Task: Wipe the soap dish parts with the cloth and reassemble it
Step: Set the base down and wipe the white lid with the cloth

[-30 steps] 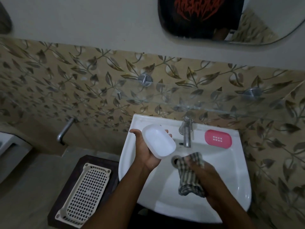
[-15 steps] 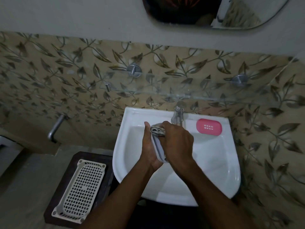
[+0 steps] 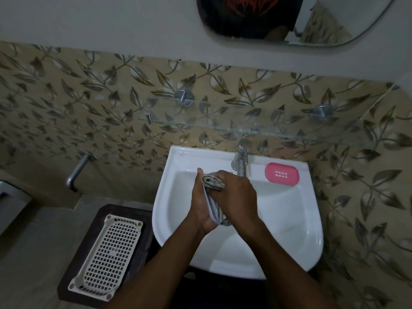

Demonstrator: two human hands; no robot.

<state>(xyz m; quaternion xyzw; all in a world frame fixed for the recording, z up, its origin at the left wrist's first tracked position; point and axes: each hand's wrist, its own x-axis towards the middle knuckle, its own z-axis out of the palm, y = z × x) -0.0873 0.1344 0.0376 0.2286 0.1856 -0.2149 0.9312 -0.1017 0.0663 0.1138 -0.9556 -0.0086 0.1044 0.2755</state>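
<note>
Over the white sink [image 3: 289, 219], my left hand [image 3: 200, 201] holds the white soap dish base [image 3: 209, 206] on edge; only a thin sliver of it shows between my palms. My right hand [image 3: 236, 197] presses the striped grey cloth [image 3: 213, 182] against the inside of that base. The cloth bunches out at the top by my fingertips and a little at the bottom. The pink slotted soap dish insert [image 3: 282, 174] lies flat on the sink's back right ledge, apart from both hands.
A metal tap [image 3: 240, 161] stands at the sink's back, just behind my fingers. A glass shelf [image 3: 223, 128] runs above it. To the left, a cream perforated tray [image 3: 109, 255] rests on a dark stool. Another wall tap [image 3: 75, 172] sticks out at far left.
A second ago my left hand held the base open-side up and my right held the cloth low in the basin. The right hand has since brought the cloth up onto the base.
</note>
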